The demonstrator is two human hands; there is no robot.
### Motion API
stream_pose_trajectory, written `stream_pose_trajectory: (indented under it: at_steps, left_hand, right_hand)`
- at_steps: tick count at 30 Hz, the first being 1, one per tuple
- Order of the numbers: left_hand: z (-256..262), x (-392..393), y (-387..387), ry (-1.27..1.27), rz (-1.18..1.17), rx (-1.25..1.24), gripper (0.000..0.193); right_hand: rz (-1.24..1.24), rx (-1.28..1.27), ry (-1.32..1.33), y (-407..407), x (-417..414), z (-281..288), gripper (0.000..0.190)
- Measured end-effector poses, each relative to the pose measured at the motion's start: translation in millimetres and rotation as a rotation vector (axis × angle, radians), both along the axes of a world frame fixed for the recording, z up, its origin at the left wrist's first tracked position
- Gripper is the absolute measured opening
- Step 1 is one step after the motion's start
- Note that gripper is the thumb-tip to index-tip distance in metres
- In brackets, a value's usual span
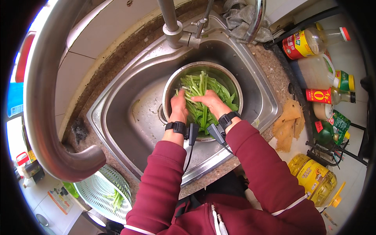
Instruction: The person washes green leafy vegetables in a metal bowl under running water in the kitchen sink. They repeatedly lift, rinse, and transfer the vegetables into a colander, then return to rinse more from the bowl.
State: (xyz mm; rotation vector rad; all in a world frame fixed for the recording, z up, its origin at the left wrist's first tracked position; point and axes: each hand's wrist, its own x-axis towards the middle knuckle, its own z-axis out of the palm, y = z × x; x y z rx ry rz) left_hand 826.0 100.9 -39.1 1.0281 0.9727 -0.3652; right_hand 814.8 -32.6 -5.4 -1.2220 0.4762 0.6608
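A round stainless steel bowl (169,91) stands in the steel sink (124,129). Inside it lies a bunch of long-stemmed leafy greens (202,83), apparently in water. My right hand (213,102) is closed around some stems from the right, its thumb pointing left across them. My left hand (178,107) reaches into the bowl along its left wall, beside the stem ends. Its fingertips are hidden among the greens, so its grip is unclear. Both wrists wear black straps with small devices.
A faucet (173,32) rises behind the bowl. A thick curved metal pipe (44,102) arches at left. Some greens lie in a light plastic colander (91,188) at lower left. Sauce bottles (318,95), a grey cloth (243,22), a brown cloth (289,122) and an oil jug (312,179) stand or lie right.
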Motion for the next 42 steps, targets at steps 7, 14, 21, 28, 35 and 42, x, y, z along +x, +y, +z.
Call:
stream_pose_trajectory:
  at_steps: [7,14,21,28,35,42]
  left_hand:
    - [-7.7,-16.1,8.0,-0.235,-0.090,-0.004,0.017]
    - [-3.0,-14.0,-0.7,-0.247,0.062,-0.097,0.019]
    - [-0.6,-12.6,-0.4,-0.190,0.094,-0.120,0.020]
    - [-4.9,-22.6,6.5,-0.311,-0.015,-0.186,0.015]
    - [0.2,-16.2,7.9,-0.123,0.037,-0.219,0.020]
    - [8.8,-28.1,0.7,-0.280,-0.147,-0.155,0.031]
  right_hand:
    - [-0.005,-0.055,0.036,-8.1,3.5,-5.4,0.036]
    - [0.042,-0.088,0.066,-9.7,2.6,-5.8,0.036]
    - [0.035,-0.044,0.057,-15.6,1.9,-10.4,0.034]
    - [0.024,-0.069,0.028,-16.1,0.4,-17.2,0.029]
    - [0.007,-0.063,0.041,-15.2,-1.5,-18.0,0.032]
    - [-0.176,-0.165,0.002,-10.5,-3.5,-10.3,0.030]
